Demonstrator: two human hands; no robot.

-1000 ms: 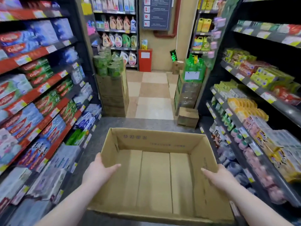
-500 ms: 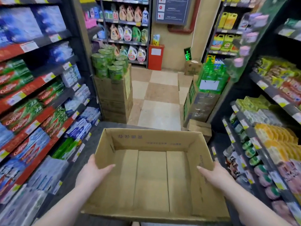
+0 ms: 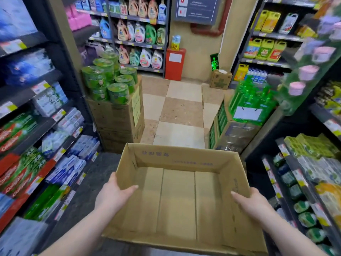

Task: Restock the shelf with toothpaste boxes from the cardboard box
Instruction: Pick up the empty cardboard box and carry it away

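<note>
An open brown cardboard box [image 3: 177,159] is carried in front of me at waist height, and nothing lies inside it. My left hand [image 3: 112,194] grips its left wall, thumb hooked over the rim into the box. My right hand [image 3: 252,204] grips the right wall the same way. Toothpaste boxes [image 3: 16,174] in red, green, blue and white fill the shelf [image 3: 46,169] along my left side.
Stacked cartons topped with green canisters [image 3: 108,80] stand ahead on the left. A display of green bottles [image 3: 251,100] stands ahead on the right. Between them a tiled aisle [image 3: 177,117] leads to detergent shelves [image 3: 140,34]. Shelves of packaged goods [image 3: 310,172] line my right.
I have walked forward along the aisle with the box held in both hands. The carton stacks and the back shelves are nearer, and the toothpaste shelf has slid back on my left.
</note>
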